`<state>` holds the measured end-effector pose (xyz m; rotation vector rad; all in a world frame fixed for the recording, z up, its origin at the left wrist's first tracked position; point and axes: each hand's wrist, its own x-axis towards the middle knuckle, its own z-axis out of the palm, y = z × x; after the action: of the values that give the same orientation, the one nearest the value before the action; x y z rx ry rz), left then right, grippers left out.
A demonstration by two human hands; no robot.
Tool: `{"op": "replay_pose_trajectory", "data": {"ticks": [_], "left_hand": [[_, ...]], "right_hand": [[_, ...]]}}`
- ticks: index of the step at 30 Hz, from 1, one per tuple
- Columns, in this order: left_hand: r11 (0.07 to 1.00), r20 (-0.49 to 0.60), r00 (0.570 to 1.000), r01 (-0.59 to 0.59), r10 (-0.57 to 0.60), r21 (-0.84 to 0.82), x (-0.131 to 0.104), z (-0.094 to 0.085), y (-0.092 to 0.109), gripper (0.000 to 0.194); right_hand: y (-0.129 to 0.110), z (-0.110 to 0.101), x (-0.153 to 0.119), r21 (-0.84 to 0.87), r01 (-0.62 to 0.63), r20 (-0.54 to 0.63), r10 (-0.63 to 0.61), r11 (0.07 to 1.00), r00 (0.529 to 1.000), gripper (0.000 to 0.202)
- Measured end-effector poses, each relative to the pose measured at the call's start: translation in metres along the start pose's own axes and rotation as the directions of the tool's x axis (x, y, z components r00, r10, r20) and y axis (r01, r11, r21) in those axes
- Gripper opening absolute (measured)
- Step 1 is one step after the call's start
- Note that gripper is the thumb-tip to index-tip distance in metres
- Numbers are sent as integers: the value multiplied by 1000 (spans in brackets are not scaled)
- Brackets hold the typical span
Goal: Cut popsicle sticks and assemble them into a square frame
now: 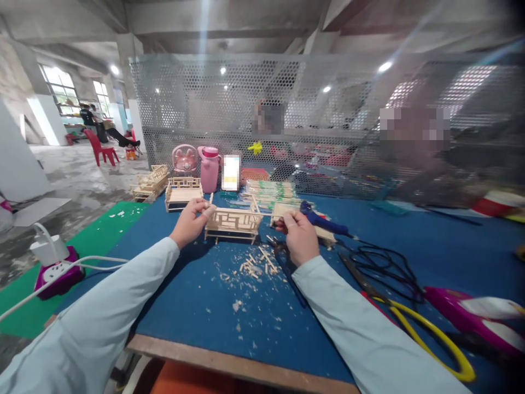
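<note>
A small wooden stick frame [233, 224] with lattice sides stands on the blue table [184, 312]. My left hand [192, 221] is closed at its upper left corner, fingers pinched on a thin stick. To the right of the frame, my right hand [298, 235] is closed in a pinch on a thin stick that runs along the frame's top. Just beyond the right hand lies a blue glue gun [326, 220]. Wood offcuts [260, 264] are scattered in front of the frame.
Two more stick models [184, 194] stand at the back left, near a pink bottle [210, 169]. Bundled sticks [270, 192] lie behind. Yellow-handled scissors [435, 328], black cable [385, 268] and a purple power strip [476, 317] are at right. A perforated metal screen [229, 109] rises behind.
</note>
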<state>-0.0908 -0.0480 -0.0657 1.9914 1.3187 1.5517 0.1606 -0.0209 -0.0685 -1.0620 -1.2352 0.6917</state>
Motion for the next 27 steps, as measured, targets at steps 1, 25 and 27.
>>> {"op": "replay_pose_trajectory", "data": {"ticks": [1, 25, 27], "left_hand": [[1000, -9, 1000, -16, 16, 24, 0, 0, 0, 26], [763, -92, 881, -344, 464, 548, -21, 6, 47, 30], [705, 37, 887, -390, 459, 593, -29, 13, 64, 24]], "right_hand": [[-1, -1, 0, -42, 17, -3, -17, 999, 1000, 20], [-50, 16, -35, -660, 689, 330, -709, 299, 623, 19], [-57, 17, -44, -623, 756, 391, -757, 201, 523, 18]]}}
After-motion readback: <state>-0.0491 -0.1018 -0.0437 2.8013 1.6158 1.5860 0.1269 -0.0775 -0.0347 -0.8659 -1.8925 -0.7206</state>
